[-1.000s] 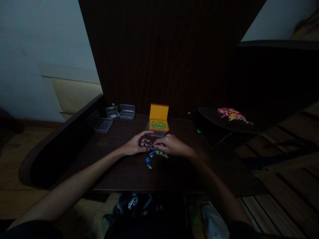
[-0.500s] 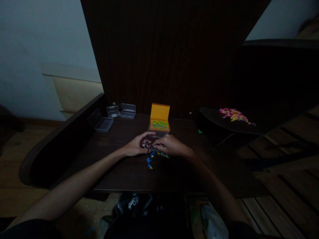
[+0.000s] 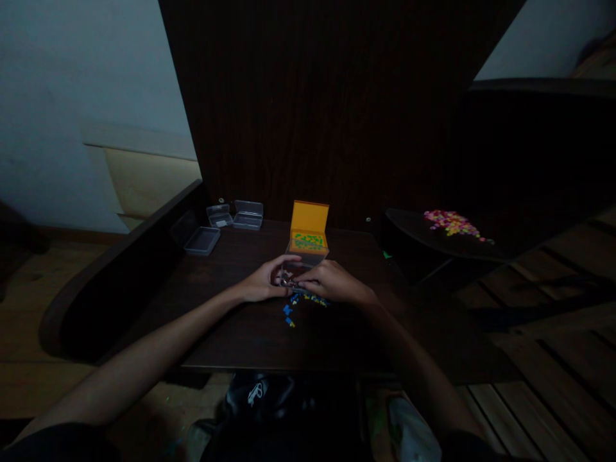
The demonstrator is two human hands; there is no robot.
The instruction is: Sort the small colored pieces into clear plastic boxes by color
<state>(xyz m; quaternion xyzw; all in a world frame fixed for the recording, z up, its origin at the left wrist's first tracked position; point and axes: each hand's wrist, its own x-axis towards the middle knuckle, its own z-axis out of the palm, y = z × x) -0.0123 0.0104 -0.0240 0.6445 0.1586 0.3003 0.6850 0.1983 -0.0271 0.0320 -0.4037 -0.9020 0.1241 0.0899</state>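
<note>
compared with 1 second ago, the clear box (image 3: 308, 258) has tipped: its raised lid now stands a little higher and, from this view, overlaps the lower part of the orange box (image 3: 309, 217) with green pieces (image 3: 303, 238). since the last 0.5 seconds almost nothing has moved, so i judge the work has settled inside the clear box.

that box is held above the table (image 3: 231, 337), between the 2 hands. the left hand (image 3: 262, 280) grasps its left end, thumb on the near side and fingers on the far side. the right hand (image 3: 332, 281) has its thumb and fingertips drawn together at the box's inside; i cannot tell whether they pinch a piece. something shiny shows there, too dim to name.

blue and yellow pieces (image 3: 287, 309) lie just below on the table. 3 clear cases (image 3: 202, 240) stand well apart at the left.
</note>
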